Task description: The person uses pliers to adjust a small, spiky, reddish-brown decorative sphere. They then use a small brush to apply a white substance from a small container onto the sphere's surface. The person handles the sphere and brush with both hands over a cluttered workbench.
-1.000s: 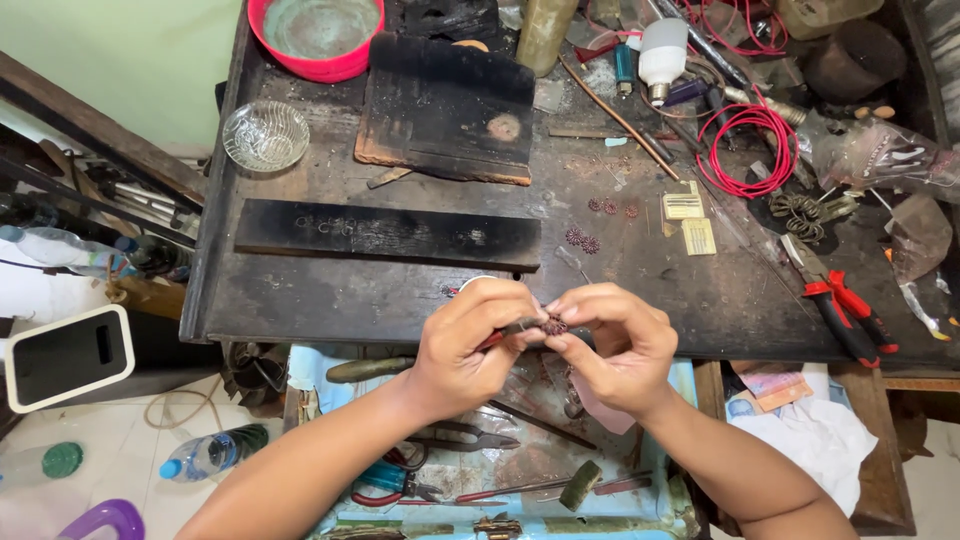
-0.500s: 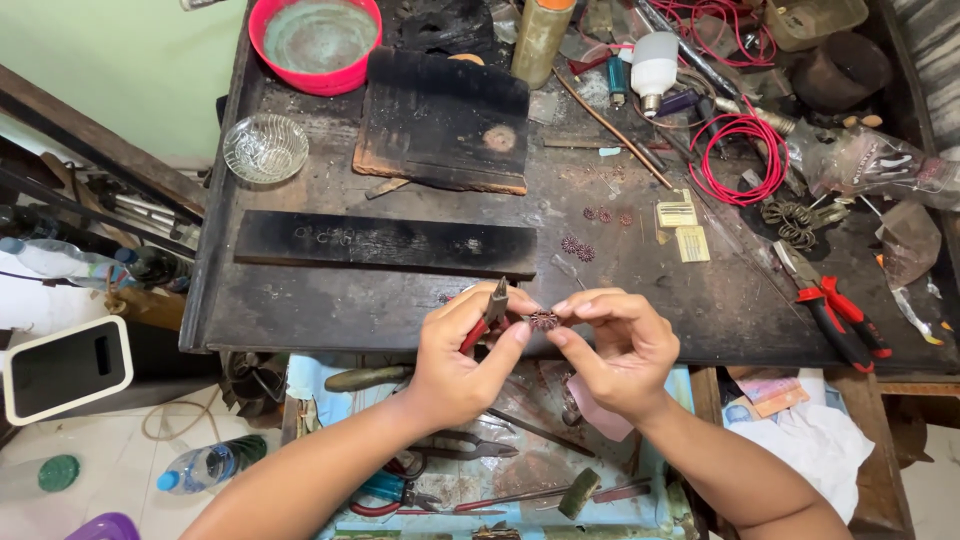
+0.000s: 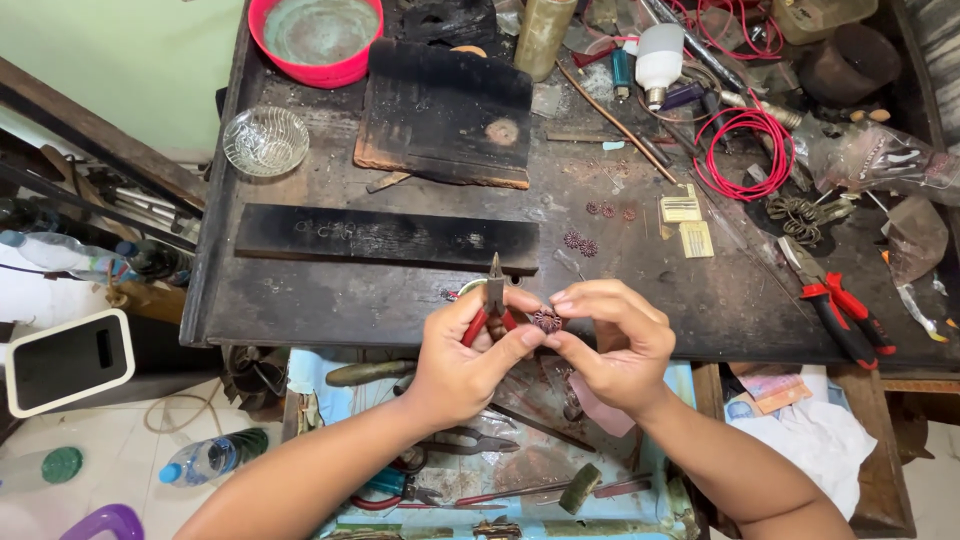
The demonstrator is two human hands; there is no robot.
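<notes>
Pliers (image 3: pixel 492 300) now raised upright in left hand (image 3: pixel 470 350), right hand (image 3: pixel 612 345) pinching small wire ornament (image 3: pixel 546 320)

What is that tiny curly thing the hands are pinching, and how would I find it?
Start at the dark workbench and go to its near edge, where the two hands meet. Pinched between the left hand and the right hand is a small coppery wire ornament. Similar pieces lie loose farther back; this one alone is held, beside the red-handled pliers.
</notes>
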